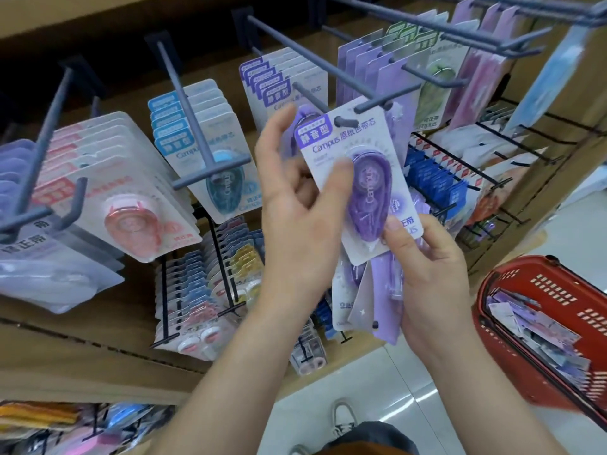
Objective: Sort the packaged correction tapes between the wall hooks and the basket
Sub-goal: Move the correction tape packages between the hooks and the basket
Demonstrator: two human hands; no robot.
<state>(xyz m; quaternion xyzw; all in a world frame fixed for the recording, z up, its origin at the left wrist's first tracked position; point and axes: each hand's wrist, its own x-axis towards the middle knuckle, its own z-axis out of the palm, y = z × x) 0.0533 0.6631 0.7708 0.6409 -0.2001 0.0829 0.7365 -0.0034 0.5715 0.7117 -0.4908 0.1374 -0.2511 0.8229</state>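
Note:
A purple packaged correction tape (361,178) hangs with its hole on the tip of a grey wall hook (315,96). My left hand (295,205) holds it, thumb pressed on the card's front, fingers behind. My right hand (430,277) pinches the card's lower edge and also grips a bundle of further purple packages (364,297) below it. More purple packs hang further back on the same hook. The red basket (512,349) sits at the lower right with several packages inside.
Neighbouring hooks carry blue packs (210,152), pink packs (131,205) and lilac and green packs (423,80). Wire racks (203,290) of small items stand on the shelf below. A long empty hook (328,57) juts out above my hands.

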